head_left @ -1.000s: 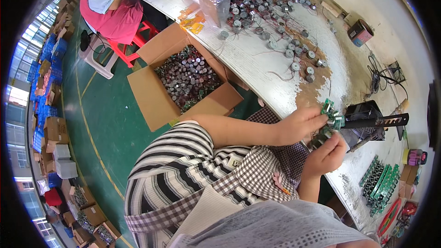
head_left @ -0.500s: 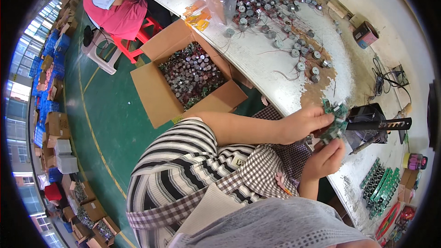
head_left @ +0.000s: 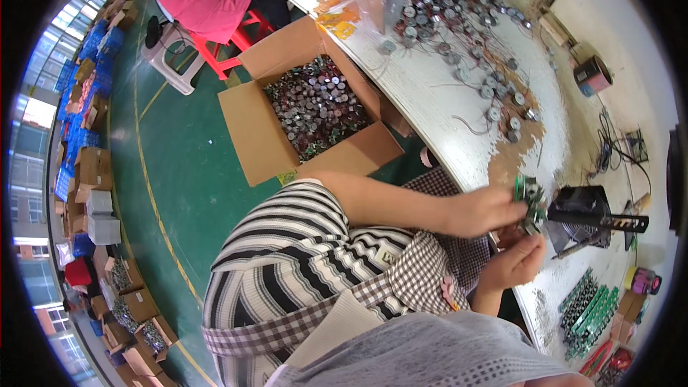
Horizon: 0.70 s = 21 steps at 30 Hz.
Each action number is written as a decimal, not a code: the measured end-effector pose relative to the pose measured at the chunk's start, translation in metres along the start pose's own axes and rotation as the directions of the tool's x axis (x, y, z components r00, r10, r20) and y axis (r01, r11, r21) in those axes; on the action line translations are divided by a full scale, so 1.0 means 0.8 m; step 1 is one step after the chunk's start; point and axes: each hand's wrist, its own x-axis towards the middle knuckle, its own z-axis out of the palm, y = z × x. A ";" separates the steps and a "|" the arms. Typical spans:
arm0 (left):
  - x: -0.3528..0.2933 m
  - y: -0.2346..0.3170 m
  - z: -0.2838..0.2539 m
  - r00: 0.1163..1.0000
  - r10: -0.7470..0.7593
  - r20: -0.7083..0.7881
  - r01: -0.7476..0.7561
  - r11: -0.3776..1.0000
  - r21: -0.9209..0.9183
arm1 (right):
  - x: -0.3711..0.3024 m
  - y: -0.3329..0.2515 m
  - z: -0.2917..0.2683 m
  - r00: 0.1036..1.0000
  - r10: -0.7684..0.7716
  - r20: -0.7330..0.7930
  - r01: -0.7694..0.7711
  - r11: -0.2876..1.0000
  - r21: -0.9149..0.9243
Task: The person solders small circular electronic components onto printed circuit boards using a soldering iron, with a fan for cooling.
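Observation:
My left hand [head_left: 484, 211] has its fingers closed on a small cluster of green circuit boards [head_left: 530, 197] with metal parts on them. Just below and close against it, my right hand [head_left: 514, 261] pinches the lower end of the same cluster. Both hands are over the table's near edge; my fingers partly hide the boards, so how many there are is unclear. Right beside the boards are a black slotted bar [head_left: 598, 221] and a dark fan-like device [head_left: 579, 201]. A thin rod-like tool [head_left: 573, 249] slants below the bar.
Many small round metal motors [head_left: 459, 25] with thin wires lie on the white table [head_left: 448, 129]. An open cardboard box [head_left: 240, 125] full of wired parts stands on the floor. Strips of green boards [head_left: 591, 308] lie at the right. A person in red [head_left: 201, 0] sits at the far left.
The board cluster has turned in my fingers, and my hands have drawn closer together. The whole view has shifted a little, moving the box and table rightward.

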 end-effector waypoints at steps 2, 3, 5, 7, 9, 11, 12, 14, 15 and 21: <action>-0.016 0.005 -0.002 0.972 0.224 0.070 -0.231 0.857 0.461 | 0.002 0.004 -0.012 0.998 0.050 0.039 -0.048 0.998 -0.034; -0.021 0.003 -0.011 0.969 0.240 0.058 -0.230 0.787 0.572 | 0.001 0.016 -0.005 0.999 -0.024 0.035 0.027 0.997 -0.076; -0.041 -0.005 -0.026 0.957 0.291 0.003 -0.199 0.645 0.738 | -0.007 0.013 0.006 0.998 -0.019 0.056 0.020 1.000 -0.017; -0.067 0.019 -0.053 0.947 0.145 -0.285 0.141 0.611 0.779 | -0.005 0.001 0.000 0.969 -0.108 0.222 0.086 0.991 0.104; -0.088 0.030 -0.086 0.726 0.178 -0.664 0.047 0.951 0.306 | -0.002 0.007 0.005 0.956 -0.163 0.245 0.148 0.986 0.076; -0.107 0.043 -0.140 0.470 0.161 -0.868 0.084 0.971 0.226 | -0.003 0.012 0.007 0.955 -0.172 0.242 0.161 0.985 0.066; -0.117 0.049 -0.169 0.308 0.154 -0.939 0.034 0.984 0.172 | -0.003 0.012 0.006 0.955 -0.172 0.241 0.161 0.985 0.062; -0.170 0.040 -0.283 0.202 0.235 -0.951 0.110 0.959 0.260 | -0.007 0.010 0.004 0.959 -0.128 0.252 0.123 0.992 0.034; -0.200 0.045 -0.333 0.159 0.314 -0.936 0.033 0.946 0.323 | -0.009 0.009 0.003 0.957 -0.127 0.262 0.121 0.992 0.037; -0.255 0.049 -0.418 -0.121 0.243 -0.962 0.302 0.933 0.198 | -0.012 0.013 -0.003 0.908 -0.197 0.369 0.212 0.977 -0.001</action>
